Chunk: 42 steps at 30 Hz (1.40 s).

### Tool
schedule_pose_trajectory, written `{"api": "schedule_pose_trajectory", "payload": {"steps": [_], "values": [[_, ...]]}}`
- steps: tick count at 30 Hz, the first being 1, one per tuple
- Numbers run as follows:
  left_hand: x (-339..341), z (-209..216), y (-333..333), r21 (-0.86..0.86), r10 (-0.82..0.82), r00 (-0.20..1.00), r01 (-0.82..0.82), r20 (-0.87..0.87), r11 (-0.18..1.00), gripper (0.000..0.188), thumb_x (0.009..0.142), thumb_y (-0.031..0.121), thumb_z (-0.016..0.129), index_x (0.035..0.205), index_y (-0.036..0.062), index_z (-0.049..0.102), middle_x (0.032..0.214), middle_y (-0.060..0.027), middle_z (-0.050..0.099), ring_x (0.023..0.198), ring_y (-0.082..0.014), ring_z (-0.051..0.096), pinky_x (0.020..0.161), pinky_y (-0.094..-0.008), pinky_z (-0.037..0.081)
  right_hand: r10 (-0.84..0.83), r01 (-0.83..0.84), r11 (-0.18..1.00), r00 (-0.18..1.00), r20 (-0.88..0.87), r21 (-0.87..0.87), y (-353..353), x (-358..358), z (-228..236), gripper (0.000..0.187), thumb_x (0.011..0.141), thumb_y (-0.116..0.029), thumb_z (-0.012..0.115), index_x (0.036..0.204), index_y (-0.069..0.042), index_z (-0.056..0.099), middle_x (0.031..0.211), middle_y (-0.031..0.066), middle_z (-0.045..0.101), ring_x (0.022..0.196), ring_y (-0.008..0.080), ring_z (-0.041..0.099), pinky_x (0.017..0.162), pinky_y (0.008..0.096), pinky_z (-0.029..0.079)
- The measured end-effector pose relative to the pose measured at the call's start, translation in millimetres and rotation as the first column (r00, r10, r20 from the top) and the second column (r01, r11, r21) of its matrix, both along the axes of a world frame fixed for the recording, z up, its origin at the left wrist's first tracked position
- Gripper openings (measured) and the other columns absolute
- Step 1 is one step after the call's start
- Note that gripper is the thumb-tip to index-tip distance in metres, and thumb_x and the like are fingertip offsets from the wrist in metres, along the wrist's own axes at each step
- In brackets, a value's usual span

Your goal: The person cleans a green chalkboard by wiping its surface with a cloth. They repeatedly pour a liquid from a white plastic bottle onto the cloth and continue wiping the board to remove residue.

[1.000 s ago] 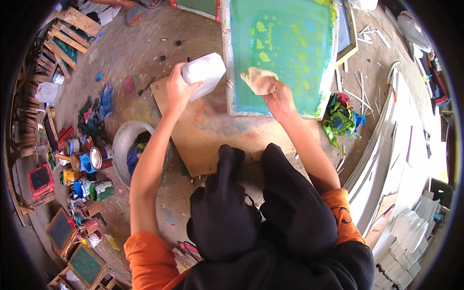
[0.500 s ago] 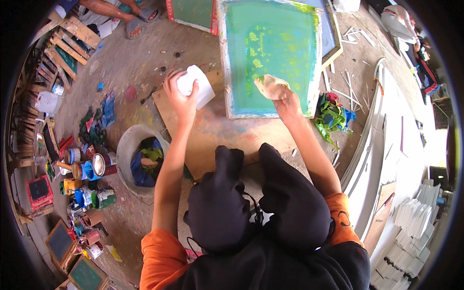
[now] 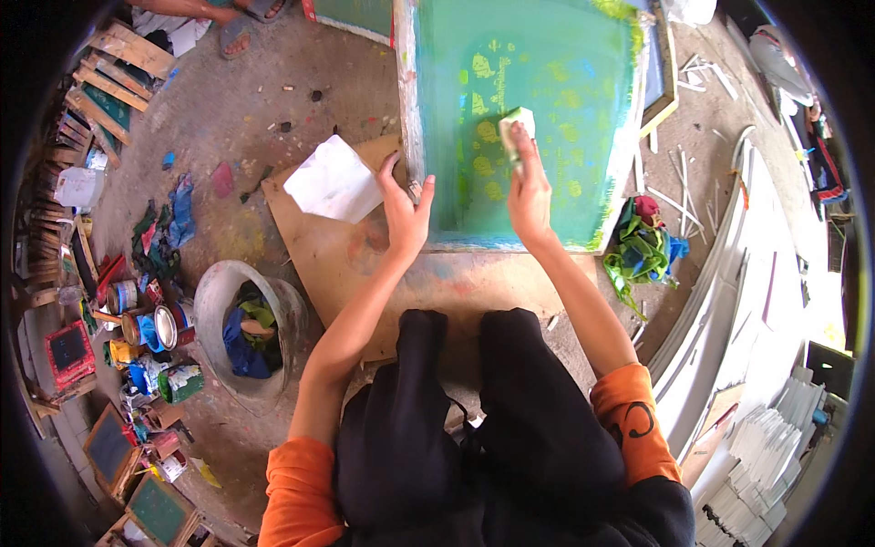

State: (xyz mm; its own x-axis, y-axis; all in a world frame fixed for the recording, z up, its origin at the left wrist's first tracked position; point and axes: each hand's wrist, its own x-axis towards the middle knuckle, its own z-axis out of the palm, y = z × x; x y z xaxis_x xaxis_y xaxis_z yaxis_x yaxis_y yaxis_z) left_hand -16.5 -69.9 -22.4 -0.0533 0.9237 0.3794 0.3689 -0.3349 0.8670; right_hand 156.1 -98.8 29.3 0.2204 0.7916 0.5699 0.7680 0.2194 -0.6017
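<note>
A green printing screen (image 3: 556, 214) with yellow-green motifs and a pale, paint-smeared frame lies ahead of me on a brown board. My left hand (image 3: 406, 211) straddles the frame's left edge near the close corner, thumb on one side and fingers on the other. White paper (image 3: 334, 180) rests on the board just left of that hand. In my right hand (image 3: 530, 196) is a pale, flat piece (image 3: 519, 118), pressed against the middle of the screen. Whether it is cloth, sponge or paper I cannot tell.
Left of the brown board (image 3: 365, 301) stands a grey bucket (image 3: 211, 314) with rags inside. Paint cans (image 3: 164, 328) crowd the far left. Colourful rags (image 3: 641, 239) lie right of the screen, beside long white strips (image 3: 697, 337). Another person's sandalled foot (image 3: 237, 41) shows at upper left.
My left hand has let go of the white paper, leaving it on the board, and moved right onto the frame. My right hand has brought the pale piece from above onto the screen's middle.
</note>
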Motion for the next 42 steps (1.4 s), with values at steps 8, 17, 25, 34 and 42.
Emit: {"api": "schedule_pose_trajectory", "payload": {"steps": [8,17,25,34,42], "values": [[7,-20,5,-0.217,0.009,0.99,0.022,0.143,0.976,0.048,0.09,0.018,0.057,0.125,-0.0044,0.035,0.108,-0.0219,0.057,0.096,-0.0287,0.058,0.085,-0.035,0.043,0.16,-0.059,0.973,0.868,0.47,-0.221,-5,-4,-48,0.064,0.079,-0.018,0.062,0.136,-0.006,0.035,0.142,0.0092,0.035,0.132,0.0241,0.033,0.107,0.043,0.027],[7,-22,9,-0.191,0.0,0.981,0.038,0.196,0.981,0.048,0.089,0.02,0.058,0.123,-0.0035,0.035,0.105,-0.02,0.058,0.093,-0.0264,0.059,0.082,-0.0349,0.045,0.277,-0.071,0.937,0.746,0.606,-0.341,-43,1,-68,0.067,0.078,-0.028,0.064,0.137,-0.012,0.037,0.142,0.003,0.036,0.13,0.0172,0.035,0.108,0.0412,0.025],[7,-27,9,-0.176,-0.016,0.982,0.05,0.19,0.983,0.048,0.088,0.02,0.058,0.124,-0.0031,0.035,0.108,-0.0209,0.057,0.095,-0.0267,0.058,0.083,-0.0355,0.044,0.177,-0.079,0.977,0.816,0.55,-0.198,-9,-11,-51,0.062,0.079,-0.026,0.065,0.134,-0.011,0.04,0.141,0.0045,0.037,0.13,0.0191,0.035,0.106,0.0463,0.027],[8,-24,8,-0.185,-0.023,0.978,0.062,0.207,0.981,0.048,0.088,0.019,0.058,0.124,-0.0024,0.035,0.108,-0.0208,0.057,0.095,-0.0272,0.058,0.083,-0.0347,0.044,0.164,-0.182,0.983,0.827,0.538,-0.019,-51,5,-71,0.046,0.073,-0.017,0.07,0.116,-0.015,0.055,0.114,0.0006,0.055,0.099,0.0164,0.052,0.088,0.0418,0.039],[4,-27,8,-0.195,-0.034,0.975,0.078,0.22,0.978,0.048,0.089,0.019,0.058,0.125,-0.0024,0.034,0.105,-0.0197,0.058,0.093,-0.0263,0.058,0.083,-0.0336,0.044,0.058,-0.082,0.989,0.98,-0.192,-0.121,-41,-12,-34,0.027,0.072,0.003,0.064,0.096,-0.005,0.054,0.103,0.0113,0.053,0.092,0.0286,0.053,0.08,0.0366,0.044]]}}
